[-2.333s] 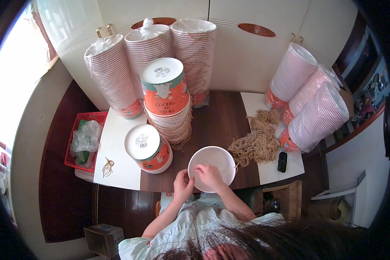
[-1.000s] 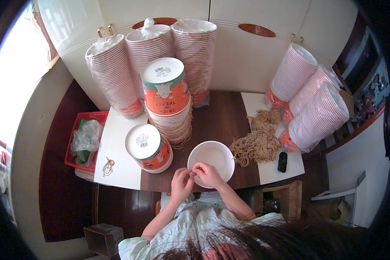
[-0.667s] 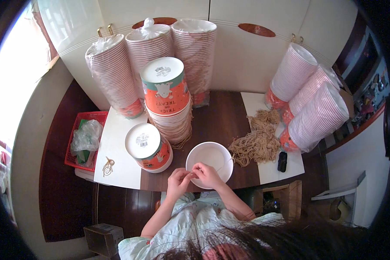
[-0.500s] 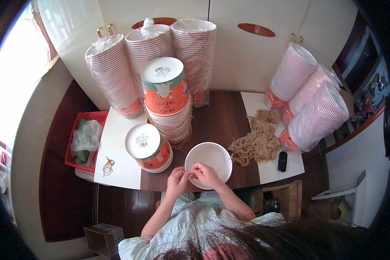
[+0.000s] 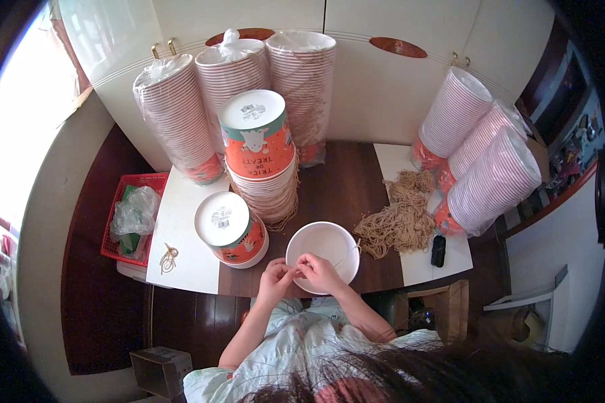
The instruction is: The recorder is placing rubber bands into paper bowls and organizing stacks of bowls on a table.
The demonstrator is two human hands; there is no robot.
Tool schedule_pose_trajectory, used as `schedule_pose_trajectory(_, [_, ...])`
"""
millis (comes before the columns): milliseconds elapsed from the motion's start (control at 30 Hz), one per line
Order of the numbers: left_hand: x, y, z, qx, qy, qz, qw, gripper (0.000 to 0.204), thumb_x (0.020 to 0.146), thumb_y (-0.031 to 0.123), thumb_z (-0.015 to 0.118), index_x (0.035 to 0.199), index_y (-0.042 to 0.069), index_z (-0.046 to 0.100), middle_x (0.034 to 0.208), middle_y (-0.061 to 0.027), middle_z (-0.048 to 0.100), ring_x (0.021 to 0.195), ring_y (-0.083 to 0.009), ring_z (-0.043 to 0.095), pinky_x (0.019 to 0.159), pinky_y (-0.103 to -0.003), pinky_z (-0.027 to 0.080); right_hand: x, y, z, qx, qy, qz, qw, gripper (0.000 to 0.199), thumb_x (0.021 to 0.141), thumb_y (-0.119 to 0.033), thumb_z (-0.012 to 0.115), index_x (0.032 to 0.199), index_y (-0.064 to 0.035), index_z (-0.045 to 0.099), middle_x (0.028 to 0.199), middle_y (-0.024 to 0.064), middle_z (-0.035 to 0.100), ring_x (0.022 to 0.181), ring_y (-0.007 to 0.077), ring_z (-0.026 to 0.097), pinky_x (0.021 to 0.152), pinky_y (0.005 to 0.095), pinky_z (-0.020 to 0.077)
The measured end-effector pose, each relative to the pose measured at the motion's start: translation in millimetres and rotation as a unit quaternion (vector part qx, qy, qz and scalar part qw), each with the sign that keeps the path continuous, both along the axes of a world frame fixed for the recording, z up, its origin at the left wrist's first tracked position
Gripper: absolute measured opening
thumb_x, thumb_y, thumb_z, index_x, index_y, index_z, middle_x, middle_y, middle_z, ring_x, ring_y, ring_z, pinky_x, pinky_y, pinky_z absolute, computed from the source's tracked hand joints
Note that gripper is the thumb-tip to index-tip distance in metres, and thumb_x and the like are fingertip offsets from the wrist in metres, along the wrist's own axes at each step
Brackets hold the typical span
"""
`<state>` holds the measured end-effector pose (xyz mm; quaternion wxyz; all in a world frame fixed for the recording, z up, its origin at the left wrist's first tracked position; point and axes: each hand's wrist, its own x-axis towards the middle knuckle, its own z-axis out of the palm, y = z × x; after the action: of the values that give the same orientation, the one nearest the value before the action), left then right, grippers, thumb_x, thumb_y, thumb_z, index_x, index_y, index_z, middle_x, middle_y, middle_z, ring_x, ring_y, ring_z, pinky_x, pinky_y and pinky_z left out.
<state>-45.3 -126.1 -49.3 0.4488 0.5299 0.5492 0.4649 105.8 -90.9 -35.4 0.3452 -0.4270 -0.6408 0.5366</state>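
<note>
Both hands meet at the near rim of the white paper bucket (image 5: 323,256): the left hand (image 5: 276,275) and right hand (image 5: 320,272) are pinched, fingertips together, seemingly on a thin string, so the bucket stays steady on the surface (image 5: 346,185). Right of them lies a string pile (image 5: 398,221); left, an upturned bucket (image 5: 230,228).

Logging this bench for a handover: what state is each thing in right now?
White paper tub: upright, open, empty.
Left hand: pinching at tub's near rim.
Right hand: pinching at tub's near rim.
Orange printed tub: upside down.
Tan string heap: loose, tangled.
Red basket: holding plastic bags.
</note>
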Motion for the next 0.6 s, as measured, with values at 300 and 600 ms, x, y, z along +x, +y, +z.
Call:
schedule_pose_trajectory(300, [0.0, -1.4, 2.9, -0.023, -0.055, 0.001, 0.998, 0.007, 0.073, 0.006, 0.065, 0.076, 0.002, 0.062, 0.106, -0.0106, 0.050, 0.093, -0.0173, 0.053, 0.078, -0.027, 0.044, 1.4, -0.6, -1.8, 0.096, -0.045, -0.004, 0.994, 0.012, 0.083, -0.012, 0.052, 0.088, -0.0009, 0.052, 0.075, 0.0103, 0.059, 0.063, 0.0182, 0.059, 0.057, 0.0299, 0.0459])
schedule_pose_trajectory(600, [-0.5, -1.8, 3.6, 0.020, -0.009, 0.010, 1.000, 0.007, 0.072, 0.005, 0.066, 0.076, 0.002, 0.061, 0.102, -0.0099, 0.052, 0.088, -0.0169, 0.054, 0.075, -0.026, 0.045, 2.4, -0.3, 1.2, -0.043, -0.056, -0.001, 0.997, 0.011, 0.081, -0.011, 0.057, 0.086, -0.0008, 0.058, 0.072, 0.0013, 0.058, 0.064, 0.0061, 0.051, 0.058, 0.0222, 0.0434])
